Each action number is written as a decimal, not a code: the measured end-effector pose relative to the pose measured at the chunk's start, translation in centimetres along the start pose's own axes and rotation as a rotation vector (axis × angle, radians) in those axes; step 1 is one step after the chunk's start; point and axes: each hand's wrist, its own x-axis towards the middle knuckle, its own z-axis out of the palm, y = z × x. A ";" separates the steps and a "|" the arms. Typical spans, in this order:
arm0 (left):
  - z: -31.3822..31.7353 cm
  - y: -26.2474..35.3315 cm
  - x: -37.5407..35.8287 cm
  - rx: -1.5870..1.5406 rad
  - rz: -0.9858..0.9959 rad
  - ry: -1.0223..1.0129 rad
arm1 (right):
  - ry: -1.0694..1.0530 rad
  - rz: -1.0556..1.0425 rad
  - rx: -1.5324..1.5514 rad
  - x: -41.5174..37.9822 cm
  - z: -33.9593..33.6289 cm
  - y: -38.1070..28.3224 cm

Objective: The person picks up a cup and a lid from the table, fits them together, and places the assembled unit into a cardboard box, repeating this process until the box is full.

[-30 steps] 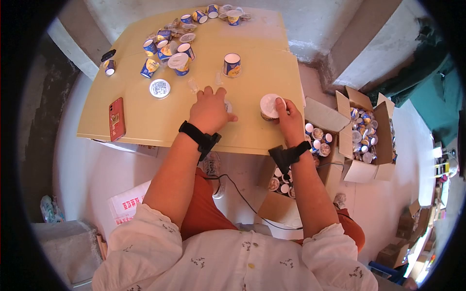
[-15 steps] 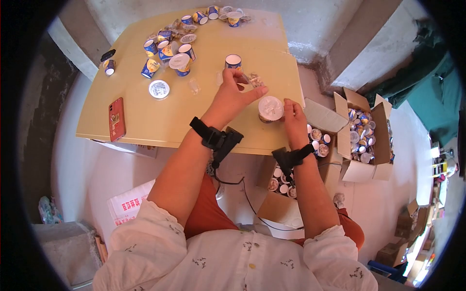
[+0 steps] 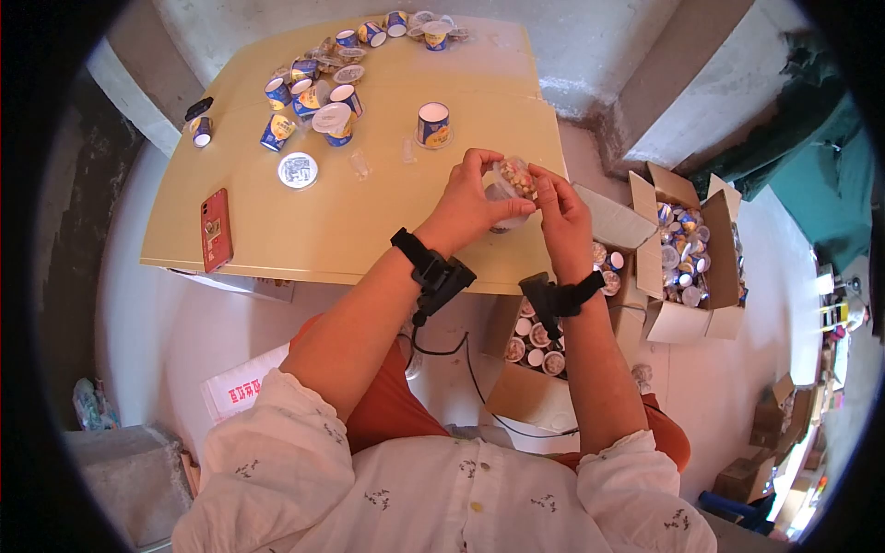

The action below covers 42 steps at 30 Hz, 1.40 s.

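My left hand (image 3: 472,201) is closed around the left side of a small clear plastic cup (image 3: 516,175) with tan and reddish food bits in it. On the other side, the fingertips of my right hand (image 3: 564,214) pinch the cup's right edge. A white-topped cup (image 3: 501,224) sits on the table right below, mostly hidden by my left fingers and the clear cup. Farther back, a blue and white paper cup (image 3: 433,125) stands upright on a clear lid-like rim.
Many blue cups (image 3: 312,100) and clear lids cluster at the table's back left. Nearer lie a round silvery-white lid (image 3: 298,170) and a red phone (image 3: 217,230). Open cartons of cups (image 3: 684,253) stand right of the table (image 3: 369,240) and below its edge.
My left hand has brought the clear cup right and toward me, over the white-topped cup. My right hand has left that cup's side and now grips the clear cup's edge.
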 end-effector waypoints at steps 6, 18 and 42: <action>0.6 0.1 -1.1 0.224 0.052 0.002 | 0.023 -0.177 -0.103 0.0 -0.4 1.4; 1.9 -0.9 -2.3 0.360 0.004 0.028 | 0.009 -0.239 -0.159 -0.6 0.2 2.5; 2.3 -1.8 -3.4 0.475 -0.044 -0.035 | 0.003 -0.193 -0.089 -1.7 0.9 3.1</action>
